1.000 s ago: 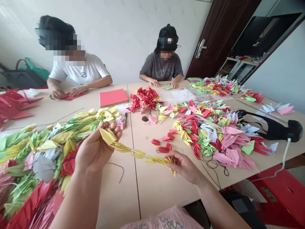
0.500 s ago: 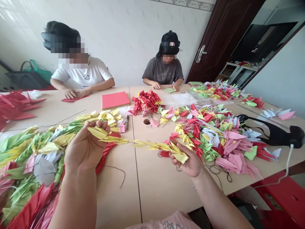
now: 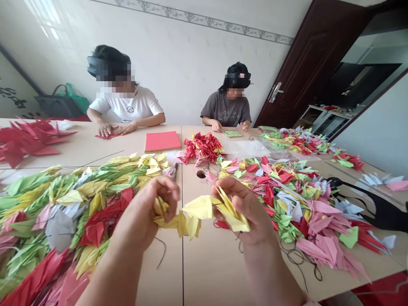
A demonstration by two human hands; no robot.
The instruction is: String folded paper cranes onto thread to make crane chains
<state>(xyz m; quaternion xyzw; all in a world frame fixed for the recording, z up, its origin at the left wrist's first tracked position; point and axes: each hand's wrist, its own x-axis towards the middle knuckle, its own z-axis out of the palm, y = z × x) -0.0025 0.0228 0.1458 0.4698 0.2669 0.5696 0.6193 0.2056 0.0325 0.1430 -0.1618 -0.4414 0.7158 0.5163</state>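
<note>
A string of folded yellow paper pieces (image 3: 198,207) sags between my two hands above the table. Its left end is gripped by my left hand (image 3: 156,208), with the fingers curled round the yellow paper. My right hand (image 3: 251,208) pinches a bundle of yellow folded pieces at the other end, their points fanned upward. To the left lies a big heap of strung green, yellow, red and pink folded paper (image 3: 66,197). On the right, a mixed heap of coloured folded paper (image 3: 321,216) has loose dark cord (image 3: 295,259) beside it.
Across the table (image 3: 210,263) sit two people, each handling folded paper. Between them lie a red paper stack (image 3: 162,141) and a red bunch (image 3: 204,146). Large red pieces (image 3: 28,138) are at far left, a black strap (image 3: 376,206) at right.
My hands have come closer together, so the yellow string, stretched out before, now sags in a bunch. The view has tilted up, and the left fingers have curled over.
</note>
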